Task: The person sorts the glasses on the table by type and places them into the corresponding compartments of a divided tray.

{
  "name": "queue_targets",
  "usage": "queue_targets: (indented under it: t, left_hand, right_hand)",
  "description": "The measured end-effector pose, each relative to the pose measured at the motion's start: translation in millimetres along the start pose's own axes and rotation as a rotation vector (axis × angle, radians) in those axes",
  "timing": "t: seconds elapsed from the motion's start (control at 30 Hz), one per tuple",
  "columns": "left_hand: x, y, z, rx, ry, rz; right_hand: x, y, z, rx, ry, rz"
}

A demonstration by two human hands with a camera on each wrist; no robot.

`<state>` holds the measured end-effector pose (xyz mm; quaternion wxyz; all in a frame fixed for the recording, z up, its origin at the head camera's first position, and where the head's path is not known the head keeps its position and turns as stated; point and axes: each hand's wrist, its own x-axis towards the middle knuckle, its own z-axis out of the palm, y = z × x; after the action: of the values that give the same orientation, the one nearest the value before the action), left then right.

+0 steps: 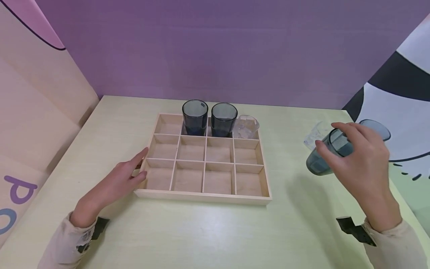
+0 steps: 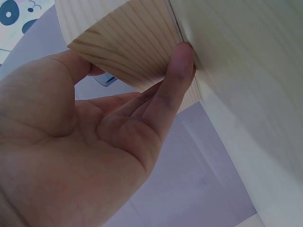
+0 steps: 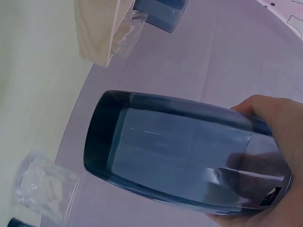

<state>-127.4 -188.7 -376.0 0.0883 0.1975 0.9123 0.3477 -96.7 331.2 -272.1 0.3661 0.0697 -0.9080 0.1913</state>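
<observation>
My right hand (image 1: 366, 160) grips a blue-grey tinted drinking glass (image 1: 318, 161) near its rim, thumb on one side and fingers on the other. The glass tilts, base to the lower left, above the table's right side; in the right wrist view its side (image 3: 175, 151) fills the middle. My left hand (image 1: 115, 183) holds the left wall of a divided wooden tray (image 1: 201, 197), thumb at the rim; the left wrist view shows fingers along the tray's corner (image 2: 128, 42). In the back row stand two tinted glasses (image 1: 195, 121) (image 1: 223, 123) and a clear glass (image 1: 246, 127).
Another clear glass (image 1: 314, 136) stands on the table behind the held one. A further tinted glass (image 1: 376, 129) is partly hidden behind my right hand. The purple wall (image 1: 215, 56) rises at the table's back edge, with printed panels on both sides.
</observation>
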Motion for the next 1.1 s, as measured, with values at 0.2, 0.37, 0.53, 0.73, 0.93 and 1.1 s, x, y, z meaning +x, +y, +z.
queue_targets:
  t: [0.2, 0.37, 0.53, 0.73, 0.93, 1.1]
  left_hand:
    - [1.0, 0.0, 0.1, 0.006, 0.003, 0.005]
    - [2.0, -1.0, 0.9, 0.005, 0.012, 0.013]
    - [2.0, -3.2, 2.0, 0.003, 0.016, 0.019]
    - [1.9, -3.1, 2.2, -0.005, 0.017, 0.019]
    - [1.6, -2.2, 1.8, -0.002, 0.020, 0.021]
    - [1.3, -1.4, 1.1, -0.002, 0.018, 0.018]
  right_hand:
    - [5.7, -7.5, 6.7, 0.020, 0.010, -0.043]
    - [11.4, -13.5, 12.0, 0.047, 0.020, -0.079]
    - [18.5, -20.1, 16.6, 0.053, 0.011, -0.113]
    - [25.7, -30.6, 20.5, 0.044, -0.022, -0.120]
    - [32.2, -41.4, 27.6, 0.065, -0.025, -0.133]
    - [37.1, -50.0, 35.9, 0.114, -0.057, -0.132]
